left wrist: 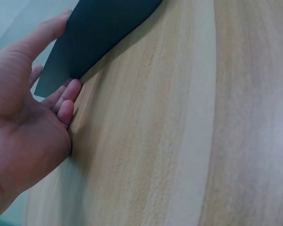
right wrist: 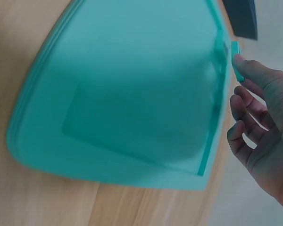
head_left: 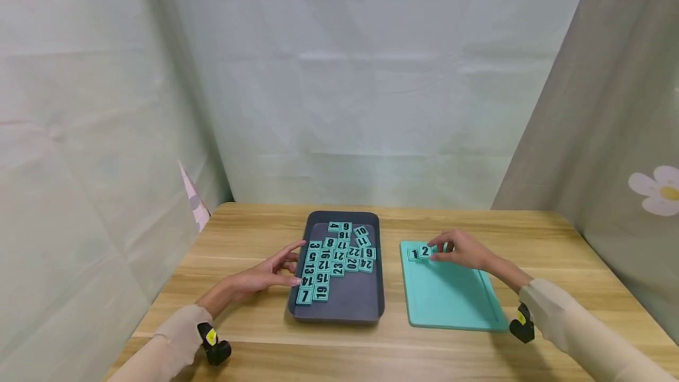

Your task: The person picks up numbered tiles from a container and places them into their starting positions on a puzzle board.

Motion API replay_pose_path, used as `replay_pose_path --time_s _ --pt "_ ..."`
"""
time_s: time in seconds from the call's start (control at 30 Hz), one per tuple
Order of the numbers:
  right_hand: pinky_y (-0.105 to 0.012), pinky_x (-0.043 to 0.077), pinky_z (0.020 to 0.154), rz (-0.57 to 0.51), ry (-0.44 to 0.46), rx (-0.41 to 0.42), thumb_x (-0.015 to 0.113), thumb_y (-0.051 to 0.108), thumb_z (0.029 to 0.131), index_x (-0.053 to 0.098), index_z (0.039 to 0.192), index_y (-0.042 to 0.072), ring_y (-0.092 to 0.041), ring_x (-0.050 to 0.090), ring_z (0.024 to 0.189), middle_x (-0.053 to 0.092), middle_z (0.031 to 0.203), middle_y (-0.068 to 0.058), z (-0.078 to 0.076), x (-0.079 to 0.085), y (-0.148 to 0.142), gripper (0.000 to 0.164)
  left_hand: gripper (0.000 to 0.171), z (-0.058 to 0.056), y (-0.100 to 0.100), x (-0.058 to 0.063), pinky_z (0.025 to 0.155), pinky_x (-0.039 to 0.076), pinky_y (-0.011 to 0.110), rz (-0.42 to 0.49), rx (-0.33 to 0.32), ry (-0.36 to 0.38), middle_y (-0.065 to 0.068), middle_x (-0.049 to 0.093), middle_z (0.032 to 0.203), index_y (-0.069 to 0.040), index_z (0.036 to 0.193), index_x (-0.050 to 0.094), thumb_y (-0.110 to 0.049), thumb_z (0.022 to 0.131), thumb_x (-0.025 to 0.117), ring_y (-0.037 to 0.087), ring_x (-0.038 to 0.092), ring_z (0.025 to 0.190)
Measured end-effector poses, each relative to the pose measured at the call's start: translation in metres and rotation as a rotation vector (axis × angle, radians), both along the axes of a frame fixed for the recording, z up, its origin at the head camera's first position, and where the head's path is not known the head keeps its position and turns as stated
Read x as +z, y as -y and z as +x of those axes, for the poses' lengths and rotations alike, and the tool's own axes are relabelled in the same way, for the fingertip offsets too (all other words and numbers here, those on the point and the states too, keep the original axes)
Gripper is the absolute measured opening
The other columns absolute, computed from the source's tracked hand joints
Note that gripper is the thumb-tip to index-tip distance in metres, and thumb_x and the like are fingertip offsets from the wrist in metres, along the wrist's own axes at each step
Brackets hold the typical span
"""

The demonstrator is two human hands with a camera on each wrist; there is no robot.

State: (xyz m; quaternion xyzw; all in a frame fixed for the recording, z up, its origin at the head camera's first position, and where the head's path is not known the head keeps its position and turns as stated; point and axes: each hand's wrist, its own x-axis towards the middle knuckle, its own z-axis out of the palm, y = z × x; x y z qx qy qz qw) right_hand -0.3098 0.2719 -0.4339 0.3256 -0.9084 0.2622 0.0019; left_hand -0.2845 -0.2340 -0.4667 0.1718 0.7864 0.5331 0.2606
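My right hand (head_left: 462,250) pinches a turquoise number tile marked 2 (head_left: 424,252) between thumb and fingers, over the top left of a turquoise board (head_left: 451,302). Beside it on the board lies the tile marked 1 (head_left: 413,254). In the right wrist view the pinched tile (right wrist: 236,56) appears edge-on, near the board's raised rim (right wrist: 208,155). At the left side of a dark grey tray (head_left: 350,306), my left hand (head_left: 260,276) rests with thumb and index fingertip at the rim, the other fingers loosely bent. Several number tiles (head_left: 338,256) lie inside the tray, turned various ways.
Tray and board stand side by side on a wooden table (head_left: 254,335), with a strip of tabletop between them. Pale curtains (head_left: 339,87) hang behind the table and at both sides. Each wrist wears a small black device (head_left: 214,343).
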Motion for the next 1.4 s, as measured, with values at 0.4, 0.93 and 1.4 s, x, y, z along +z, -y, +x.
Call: replay_pose_path --time_s 0.4,0.93,1.4 --pt "-0.022 0.046 0.063 0.008 -0.028 -0.034 0.079 0.019 0.089 0.076 0.114 -0.001 0.001 0.052 0.070 0.066 0.085 0.000 0.004 -0.010 -0.010 0.032 0.085 0.002 -0.004 0.003 0.100 0.033 0.040 -0.016 0.010 0.001 0.019 0.034 0.155 -0.033 0.163 0.017 -0.023 0.098 0.069 0.030 0.040 0.129" --pt "-0.022 0.045 0.062 0.012 -0.023 -0.141 0.079 0.015 0.088 0.076 0.112 0.000 -0.002 0.052 0.066 0.069 0.086 -0.003 0.007 -0.012 -0.007 0.028 0.085 -0.003 -0.007 0.001 0.105 0.033 0.045 -0.017 0.015 0.004 0.018 0.033 0.157 -0.036 0.163 0.017 -0.026 0.097 0.070 0.030 0.039 0.131" --pt "-0.023 0.046 0.061 0.046 -0.044 -0.087 0.074 0.014 0.093 0.074 0.114 0.000 -0.002 0.055 0.065 0.070 0.089 -0.003 -0.002 0.000 0.013 0.025 0.087 0.000 -0.002 0.000 0.106 0.033 0.046 -0.021 0.018 0.000 0.018 0.032 0.158 -0.034 0.163 0.017 -0.026 0.096 0.071 0.031 0.040 0.130"
